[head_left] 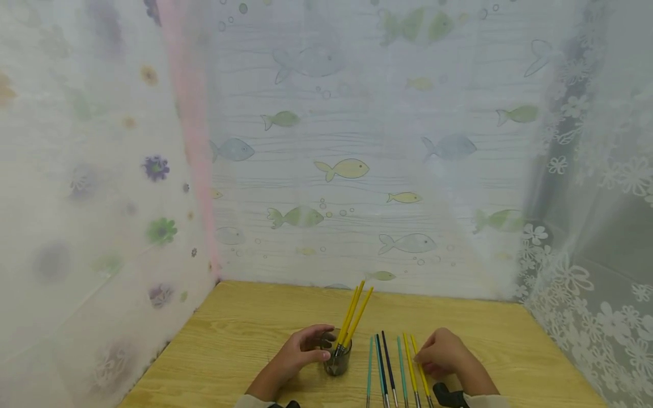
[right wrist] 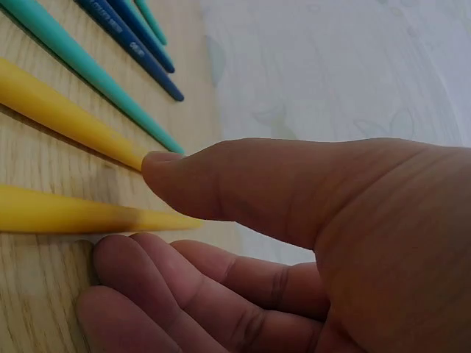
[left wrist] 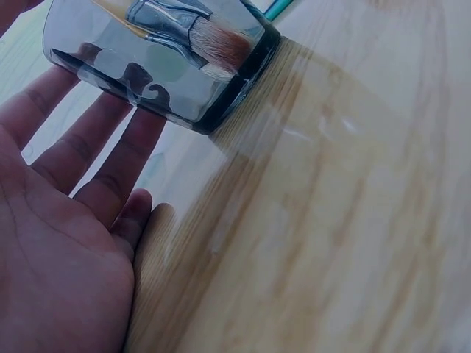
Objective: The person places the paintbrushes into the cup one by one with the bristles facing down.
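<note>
A dark glass cup (head_left: 337, 361) stands on the wooden table (head_left: 245, 334) with three yellow brushes (head_left: 353, 317) leaning in it, bristles (left wrist: 217, 44) down. My left hand (head_left: 305, 348) holds the cup (left wrist: 169, 70) from its left, fingers (left wrist: 110, 158) behind it and thumb in front. To the right, several teal, blue and yellow brushes (head_left: 390, 368) lie side by side. My right hand (head_left: 440, 354) rests at the far ends of the two yellow ones (head_left: 415, 362). Its thumb (right wrist: 221, 180) touches one yellow handle (right wrist: 66, 118). The other handle's tip (right wrist: 88, 212) lies between thumb and curled fingers (right wrist: 162, 279).
Sheer curtains printed with fish (head_left: 347, 168) and flowers (head_left: 586, 283) close in the table at the back and on both sides. Bare wood stretches behind the cup and to the left. A black wrist strap (head_left: 448, 395) shows at the bottom edge.
</note>
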Tool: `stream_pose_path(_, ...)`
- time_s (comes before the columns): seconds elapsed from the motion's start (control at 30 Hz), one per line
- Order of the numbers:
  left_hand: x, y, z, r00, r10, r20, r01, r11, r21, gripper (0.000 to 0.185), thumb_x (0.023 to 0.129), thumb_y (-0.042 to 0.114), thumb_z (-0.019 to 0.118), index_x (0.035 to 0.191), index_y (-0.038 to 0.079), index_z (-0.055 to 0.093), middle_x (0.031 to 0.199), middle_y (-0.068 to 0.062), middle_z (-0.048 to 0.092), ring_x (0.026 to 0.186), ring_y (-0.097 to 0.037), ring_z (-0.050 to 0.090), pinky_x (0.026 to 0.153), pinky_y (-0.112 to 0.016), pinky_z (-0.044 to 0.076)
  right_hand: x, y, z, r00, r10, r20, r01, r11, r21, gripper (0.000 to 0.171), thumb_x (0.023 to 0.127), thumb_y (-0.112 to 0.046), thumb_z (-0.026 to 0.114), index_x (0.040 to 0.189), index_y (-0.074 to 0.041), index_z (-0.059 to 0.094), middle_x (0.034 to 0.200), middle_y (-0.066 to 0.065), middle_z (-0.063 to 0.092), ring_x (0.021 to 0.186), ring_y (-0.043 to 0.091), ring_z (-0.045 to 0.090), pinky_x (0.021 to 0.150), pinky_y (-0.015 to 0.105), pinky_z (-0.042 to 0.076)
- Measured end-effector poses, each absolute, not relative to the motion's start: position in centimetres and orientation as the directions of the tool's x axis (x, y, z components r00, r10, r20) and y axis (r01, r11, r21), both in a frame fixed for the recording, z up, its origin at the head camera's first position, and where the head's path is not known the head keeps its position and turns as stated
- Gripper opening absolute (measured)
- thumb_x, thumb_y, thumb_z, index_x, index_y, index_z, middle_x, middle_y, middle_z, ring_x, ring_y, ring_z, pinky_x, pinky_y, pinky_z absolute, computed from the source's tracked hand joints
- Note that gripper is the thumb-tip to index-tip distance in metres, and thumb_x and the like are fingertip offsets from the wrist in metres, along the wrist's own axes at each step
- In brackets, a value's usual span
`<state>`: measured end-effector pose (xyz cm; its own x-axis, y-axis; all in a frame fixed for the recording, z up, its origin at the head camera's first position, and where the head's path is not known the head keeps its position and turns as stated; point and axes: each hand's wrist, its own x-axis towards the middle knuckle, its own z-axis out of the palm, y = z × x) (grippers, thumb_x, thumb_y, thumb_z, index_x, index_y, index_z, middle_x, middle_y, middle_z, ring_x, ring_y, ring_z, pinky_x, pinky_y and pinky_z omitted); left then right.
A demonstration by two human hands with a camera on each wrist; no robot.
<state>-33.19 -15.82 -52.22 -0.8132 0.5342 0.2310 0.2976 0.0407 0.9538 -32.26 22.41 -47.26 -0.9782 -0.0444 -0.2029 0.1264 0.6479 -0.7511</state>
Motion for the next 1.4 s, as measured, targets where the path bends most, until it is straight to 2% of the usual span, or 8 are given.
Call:
stream_pose_path(0.23, -33.3, -15.8, -52.2, -0.815, 0.532, 0.229, 0.293, 0.038, 0.955, 0.056, 0.102, 0.009, 0.064, 0.154, 0.001, 0.045, 0.144, -0.023, 0.058, 0.132, -0.040, 0.056, 0.102, -0.027, 0.052, -32.3, 21.7, -47.3, -0.979, -0.058, -0.193, 0.100, 0.692, -0.715, 0.015, 0.078, -0.007, 0.086, 0.084, -0.001, 0.074, 0.073, 0.007, 0.073, 0.064, 0.019, 0.072, 0.059, 0.034, 0.061)
stream_pose_path(0.6, -33.4, -15.9, -52.4, -0.815, 0.538, 0.218, 0.276, 0.029, 0.961, 0.053, 0.102, 0.009, 0.063, 0.153, 0.005, 0.047, 0.145, -0.022, 0.058, 0.133, -0.038, 0.056, 0.103, -0.027, 0.051, -32.4, 21.4, -47.8, -0.984, -0.051, -0.173, 0.083, 0.722, -0.686, 0.008, 0.078, -0.006, 0.084, 0.077, -0.004, 0.076, 0.068, 0.005, 0.072, 0.060, 0.016, 0.069, 0.056, 0.030, 0.059)
stream_pose_path(0.8, -33.4, -15.9, -52.4, -0.814, 0.540, 0.215, 0.273, 0.029, 0.962, 0.055, 0.102, 0.009, 0.063, 0.154, 0.001, 0.045, 0.145, -0.021, 0.058, 0.134, -0.038, 0.056, 0.103, -0.027, 0.051, -32.5, 21.6, -47.8, -0.986, -0.053, -0.158, 0.070, 0.728, -0.682, 0.005, 0.075, -0.006, 0.081, 0.077, -0.004, 0.077, 0.066, 0.005, 0.071, 0.060, 0.017, 0.068, 0.055, 0.030, 0.058)
stream_pose_path(0.97, -33.5, -15.9, -52.4, -0.813, 0.544, 0.206, 0.264, 0.031, 0.964, 0.054, 0.103, 0.010, 0.062, 0.155, 0.004, 0.045, 0.146, -0.020, 0.058, 0.135, -0.038, 0.055, 0.103, -0.027, 0.051, -32.6, 21.9, -47.8, -0.986, -0.035, -0.164, 0.088, 0.723, -0.686, 0.005, 0.078, -0.008, 0.075, 0.080, -0.004, 0.078, 0.067, 0.005, 0.072, 0.061, 0.017, 0.069, 0.057, 0.032, 0.059)
stream_pose_path(1.13, -33.6, -15.9, -52.5, -0.807, 0.552, 0.211, 0.267, 0.023, 0.963, 0.056, 0.104, 0.009, 0.061, 0.156, 0.003, 0.043, 0.150, -0.020, 0.055, 0.136, -0.040, 0.053, 0.103, -0.028, 0.051, -32.8, 22.3, -47.9, -0.989, -0.026, -0.148, 0.088, 0.698, -0.711, 0.008, 0.079, -0.009, 0.072, 0.078, -0.004, 0.078, 0.066, 0.006, 0.070, 0.058, 0.017, 0.066, 0.054, 0.032, 0.058)
stream_pose_path(1.4, -33.7, -15.9, -52.6, -0.796, 0.563, 0.224, 0.272, 0.002, 0.962, 0.056, 0.103, 0.007, 0.061, 0.156, 0.001, 0.041, 0.154, -0.016, 0.053, 0.144, -0.036, 0.049, 0.106, -0.023, 0.048, -32.9, 22.4, -47.7, -0.992, 0.004, -0.129, 0.100, 0.649, -0.754, 0.011, 0.084, -0.013, 0.072, 0.082, -0.004, 0.076, 0.067, 0.006, 0.065, 0.056, 0.016, 0.061, 0.052, 0.031, 0.057)
